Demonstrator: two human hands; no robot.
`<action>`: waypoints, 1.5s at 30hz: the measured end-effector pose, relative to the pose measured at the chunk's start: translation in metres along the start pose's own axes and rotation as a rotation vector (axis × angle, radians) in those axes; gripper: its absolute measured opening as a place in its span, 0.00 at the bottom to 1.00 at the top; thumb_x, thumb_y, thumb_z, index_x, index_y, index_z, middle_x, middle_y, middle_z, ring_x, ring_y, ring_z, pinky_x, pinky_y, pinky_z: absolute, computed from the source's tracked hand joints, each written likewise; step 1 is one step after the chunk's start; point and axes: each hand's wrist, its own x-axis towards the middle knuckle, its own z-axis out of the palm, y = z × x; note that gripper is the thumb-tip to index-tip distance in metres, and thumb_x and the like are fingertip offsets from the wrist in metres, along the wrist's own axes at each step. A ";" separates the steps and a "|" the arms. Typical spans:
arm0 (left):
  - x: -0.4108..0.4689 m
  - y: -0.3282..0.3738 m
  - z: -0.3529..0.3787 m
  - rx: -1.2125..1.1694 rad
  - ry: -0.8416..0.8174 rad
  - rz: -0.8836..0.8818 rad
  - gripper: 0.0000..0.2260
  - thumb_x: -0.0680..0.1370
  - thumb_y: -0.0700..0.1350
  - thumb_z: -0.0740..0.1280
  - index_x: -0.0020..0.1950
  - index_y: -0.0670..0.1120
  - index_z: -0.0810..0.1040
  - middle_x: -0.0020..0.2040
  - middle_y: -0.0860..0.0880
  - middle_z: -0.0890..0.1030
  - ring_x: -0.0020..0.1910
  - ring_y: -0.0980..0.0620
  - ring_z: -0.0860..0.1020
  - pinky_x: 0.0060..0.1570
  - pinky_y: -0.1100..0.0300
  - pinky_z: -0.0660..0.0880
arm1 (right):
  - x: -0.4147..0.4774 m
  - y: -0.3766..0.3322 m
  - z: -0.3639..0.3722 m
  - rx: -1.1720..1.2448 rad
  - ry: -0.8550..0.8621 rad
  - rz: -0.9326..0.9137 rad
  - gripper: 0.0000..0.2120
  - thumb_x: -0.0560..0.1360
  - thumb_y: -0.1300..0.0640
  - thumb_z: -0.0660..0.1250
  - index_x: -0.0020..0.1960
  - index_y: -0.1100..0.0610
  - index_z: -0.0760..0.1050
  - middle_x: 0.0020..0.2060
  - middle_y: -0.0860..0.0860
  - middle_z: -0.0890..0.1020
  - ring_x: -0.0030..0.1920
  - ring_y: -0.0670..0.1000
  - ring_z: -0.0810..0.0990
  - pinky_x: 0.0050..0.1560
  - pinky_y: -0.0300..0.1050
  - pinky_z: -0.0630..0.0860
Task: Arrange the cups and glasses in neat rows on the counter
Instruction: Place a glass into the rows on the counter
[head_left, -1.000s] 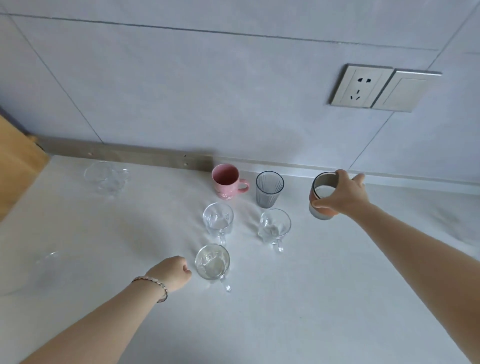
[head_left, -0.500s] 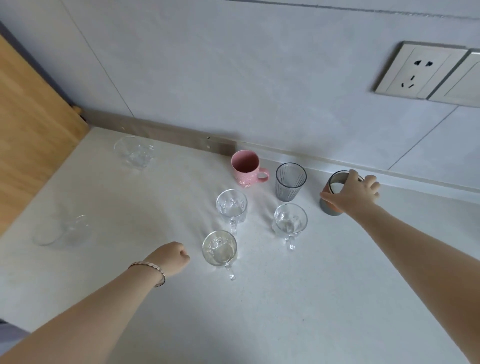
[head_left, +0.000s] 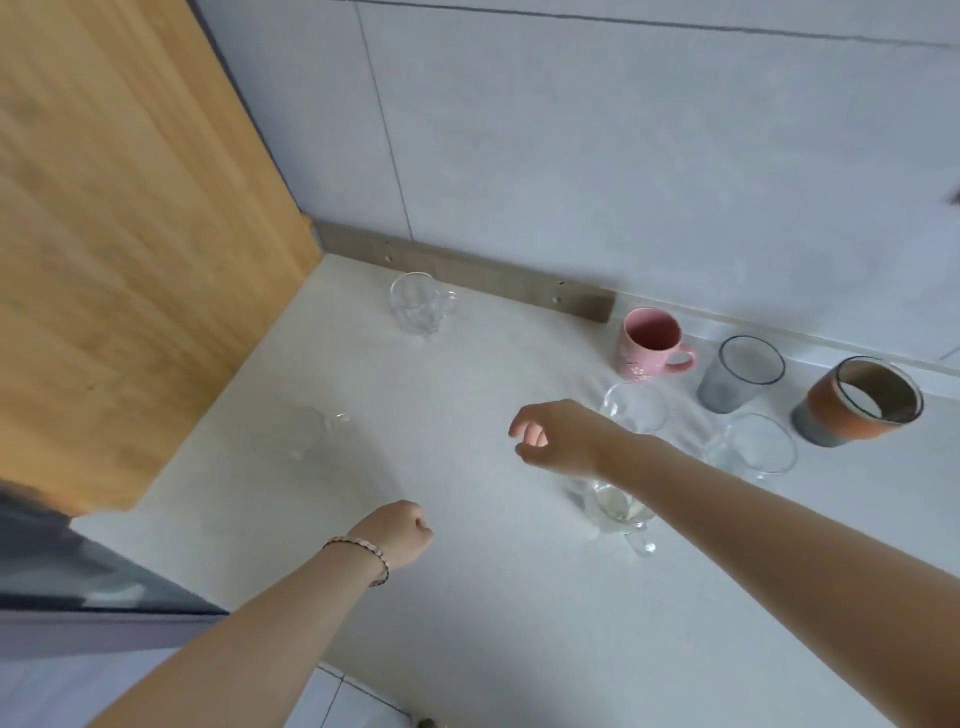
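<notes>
Along the wall stand a pink mug (head_left: 650, 342), a grey ribbed glass (head_left: 738, 373) and an orange-and-grey cup (head_left: 856, 401). In front of them are two clear glass mugs (head_left: 638, 406) (head_left: 759, 446), and a third clear mug (head_left: 618, 512) lies partly under my right forearm. Two more clear glasses stand apart on the left: one near the back corner (head_left: 416, 302), one faint and blurred (head_left: 306, 429). My right hand (head_left: 558, 434) hovers over the counter with fingers apart, holding nothing. My left hand (head_left: 401, 531) rests as a fist, empty.
A wooden cabinet side (head_left: 130, 234) walls off the counter's left end. A grey strip (head_left: 467, 278) runs along the tiled wall's base. The white counter's front edge (head_left: 332, 670) shows at the bottom, with floor tiles below and a dark surface at lower left.
My right hand has let go of the orange-and-grey cup, now standing at the row's right end, and moved left over the clear mugs. The view has swung left; my left fist has stayed put.
</notes>
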 end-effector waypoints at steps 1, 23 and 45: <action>-0.001 -0.017 -0.005 0.011 -0.011 0.009 0.05 0.77 0.43 0.57 0.44 0.46 0.71 0.51 0.44 0.79 0.46 0.49 0.73 0.48 0.60 0.69 | 0.011 -0.022 0.011 -0.028 -0.023 -0.020 0.13 0.77 0.54 0.62 0.60 0.54 0.75 0.55 0.50 0.82 0.58 0.51 0.77 0.58 0.44 0.72; 0.021 -0.198 -0.061 -0.010 -0.074 0.002 0.11 0.75 0.42 0.56 0.32 0.48 0.63 0.34 0.50 0.69 0.40 0.47 0.68 0.42 0.59 0.65 | 0.151 -0.198 0.144 -0.233 0.055 0.095 0.36 0.69 0.47 0.71 0.72 0.50 0.59 0.66 0.53 0.67 0.62 0.58 0.73 0.63 0.51 0.65; 0.015 0.071 0.041 0.244 -0.106 0.392 0.06 0.76 0.43 0.57 0.39 0.49 0.68 0.43 0.50 0.73 0.43 0.50 0.70 0.45 0.62 0.65 | -0.161 0.102 0.067 0.062 0.251 0.790 0.40 0.66 0.47 0.73 0.73 0.50 0.58 0.65 0.52 0.68 0.64 0.56 0.72 0.66 0.46 0.67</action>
